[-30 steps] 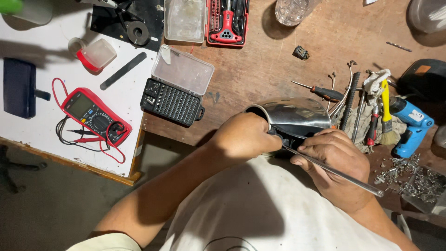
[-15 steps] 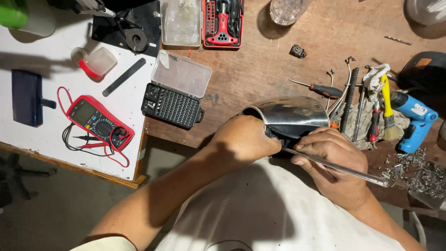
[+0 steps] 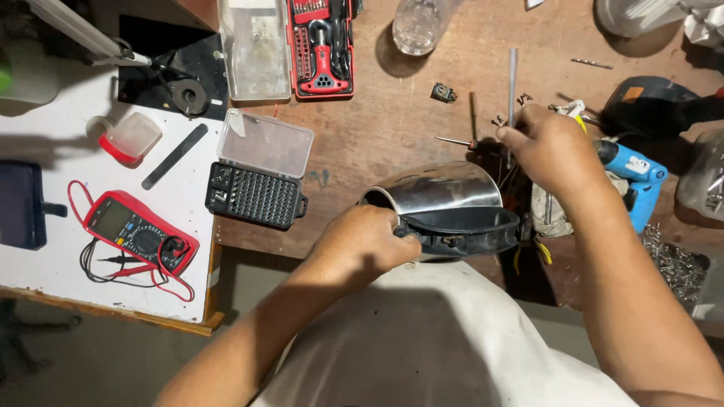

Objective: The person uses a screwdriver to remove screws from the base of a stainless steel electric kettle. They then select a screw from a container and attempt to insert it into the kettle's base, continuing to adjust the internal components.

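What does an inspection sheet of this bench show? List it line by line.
Surface: brown wooden bench, white board at its left edge.
Job's things: steel kettle lying on its side, black base toward the person.
Clutter: open bit case, red screwdriver kit, glass, blue drill, loose tools by it, metal scraps.
Grippers: left hand grips the kettle; right hand reaches among the loose tools, what it holds is unclear.
Cables: red and black leads around the red multimeter.
Surroundings: grey floor below.
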